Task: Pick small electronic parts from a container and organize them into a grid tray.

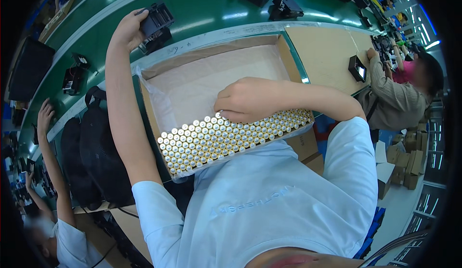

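Note:
My left hand [130, 30] reaches over the green conveyor and grips a black plastic device housing [158, 19] by its left edge. Slotted compartments show in the housing, and another black device [156, 41] lies just below it. In front of me an open cardboard box [146, 105] lined with clear plastic holds many cylindrical batteries [207, 145], standing upright in tight rows along its near side. My right hand [245, 99] is at the far edge of those rows, fingers curled down and closed on a battery [219, 115]; its fingertips are partly hidden.
Further black devices stand on the green conveyor [202, 20], including one at left [73, 78]. Black backpacks [98, 147] lie left of the box. At right, a co-worker [399, 90] sits by a brown board [322, 51] bearing a small device [357, 69]. Another person's arm [55, 167] reaches in at left.

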Demonstrator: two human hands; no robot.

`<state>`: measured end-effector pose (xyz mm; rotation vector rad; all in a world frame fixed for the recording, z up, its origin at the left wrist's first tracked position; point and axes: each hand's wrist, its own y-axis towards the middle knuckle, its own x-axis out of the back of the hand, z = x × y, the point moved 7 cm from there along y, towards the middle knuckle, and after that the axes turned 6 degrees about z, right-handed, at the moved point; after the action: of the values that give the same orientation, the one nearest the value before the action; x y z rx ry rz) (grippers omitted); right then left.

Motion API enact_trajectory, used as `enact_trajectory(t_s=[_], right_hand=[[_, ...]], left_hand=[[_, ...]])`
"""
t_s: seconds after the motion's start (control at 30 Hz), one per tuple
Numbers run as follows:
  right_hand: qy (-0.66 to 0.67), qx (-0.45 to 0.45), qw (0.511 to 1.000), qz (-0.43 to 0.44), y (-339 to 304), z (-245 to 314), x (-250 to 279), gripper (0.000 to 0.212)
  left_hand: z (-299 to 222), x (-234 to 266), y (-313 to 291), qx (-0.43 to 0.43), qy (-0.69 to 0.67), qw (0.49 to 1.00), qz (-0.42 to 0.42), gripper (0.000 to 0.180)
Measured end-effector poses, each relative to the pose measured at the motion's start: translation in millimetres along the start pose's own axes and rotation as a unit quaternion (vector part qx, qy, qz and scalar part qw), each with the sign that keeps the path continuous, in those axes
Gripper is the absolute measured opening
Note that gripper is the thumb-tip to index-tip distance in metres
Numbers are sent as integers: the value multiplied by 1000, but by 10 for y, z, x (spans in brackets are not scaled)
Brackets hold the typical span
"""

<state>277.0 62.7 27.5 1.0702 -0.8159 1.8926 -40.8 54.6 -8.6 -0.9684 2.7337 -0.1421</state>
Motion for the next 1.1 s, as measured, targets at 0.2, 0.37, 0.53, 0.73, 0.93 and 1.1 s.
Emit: enact_trajectory(t_s=[0.2,0.37,0.53,0.73,0.93,1.1], right_hand=[[-88,36,994,-48,-35,-1,-48,18],[-139,113,976,-126,-77,41,24,20],[-105,85,965,-223,81,-146,448,18],[24,-165,942,-292,1036,-813,1371,40],[12,-220,941,-255,1623,-1340,1672,42],[51,-218,953,-203,1779,-1394,1625,39]], left_hand=[[-64,-30,-108,10,43,998,-43,33],[-113,1,-148,0,35,997,-72,30],[-67,8,-44,-1,65,998,-26,31],[-50,175,-132,-1,-8,998,-62,32],[-119,93,-79,-35,-70,994,-76,33],[-106,139,-90,-43,-140,985,-91,35]])
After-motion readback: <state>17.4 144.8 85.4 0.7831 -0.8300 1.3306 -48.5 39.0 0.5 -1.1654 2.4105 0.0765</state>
